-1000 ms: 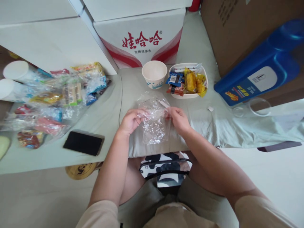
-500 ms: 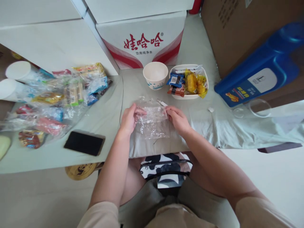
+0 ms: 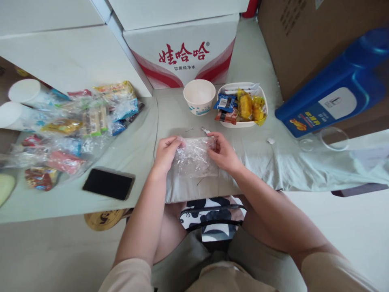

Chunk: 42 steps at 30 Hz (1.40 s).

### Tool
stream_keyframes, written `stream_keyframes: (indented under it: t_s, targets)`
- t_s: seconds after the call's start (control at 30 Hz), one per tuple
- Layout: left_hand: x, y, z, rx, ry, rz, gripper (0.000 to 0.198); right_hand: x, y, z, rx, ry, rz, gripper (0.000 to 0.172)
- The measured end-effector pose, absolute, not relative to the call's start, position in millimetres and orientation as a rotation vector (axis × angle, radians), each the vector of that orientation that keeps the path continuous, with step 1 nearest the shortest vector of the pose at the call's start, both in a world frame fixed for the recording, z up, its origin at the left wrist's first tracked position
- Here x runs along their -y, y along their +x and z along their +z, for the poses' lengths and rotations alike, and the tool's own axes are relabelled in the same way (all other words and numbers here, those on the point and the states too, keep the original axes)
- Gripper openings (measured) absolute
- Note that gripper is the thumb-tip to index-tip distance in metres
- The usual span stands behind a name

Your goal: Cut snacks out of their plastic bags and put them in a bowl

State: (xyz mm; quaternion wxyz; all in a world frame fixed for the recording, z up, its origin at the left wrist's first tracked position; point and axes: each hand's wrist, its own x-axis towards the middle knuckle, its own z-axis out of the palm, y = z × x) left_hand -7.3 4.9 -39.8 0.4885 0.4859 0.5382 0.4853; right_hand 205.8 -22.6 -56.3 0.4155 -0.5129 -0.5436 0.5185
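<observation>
- left hand (image 3: 165, 153) pinching one end of a crinkly clear plastic bag (image 3: 194, 157)
- right hand (image 3: 223, 152) gripping the other end, bag lying flat on the grey-green cloth (image 3: 267, 162)

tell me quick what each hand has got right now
Left hand: closed, pinching the left end of the clear plastic bag.
Right hand: closed, pinching the bag's right end.

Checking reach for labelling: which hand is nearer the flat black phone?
Left. The left hand holds the crinkled clear plastic bag just right of the flat black phone; the right hand holds the bag's other edge, farther right.
</observation>
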Motion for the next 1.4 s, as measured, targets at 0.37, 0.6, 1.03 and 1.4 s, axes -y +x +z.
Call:
stream_keyframes:
  t_s: [0.37, 0.6, 1.03, 1.4]
  targets:
    - [-5, -4, -35, -1.234, 1.071, 1.180, 0.016, 21, 205, -49, 1.472, -1.373, 1.315, 0.055]
    - [0, 9, -26, -1.171, 0.777, 0.993, 0.056, 14, 212, -54, 1.330, -1.364, 1.273, 0.042]
    - [12, 30, -5, -1.189, 0.901, 0.791, 0.045, 27, 224, -33, 1.295, -1.341, 1.329, 0.015]
    - [30, 15, 7, -1.287, 0.998, 0.872, 0.039, 25, 216, -31, 1.277, -1.125, 1.447, 0.025]
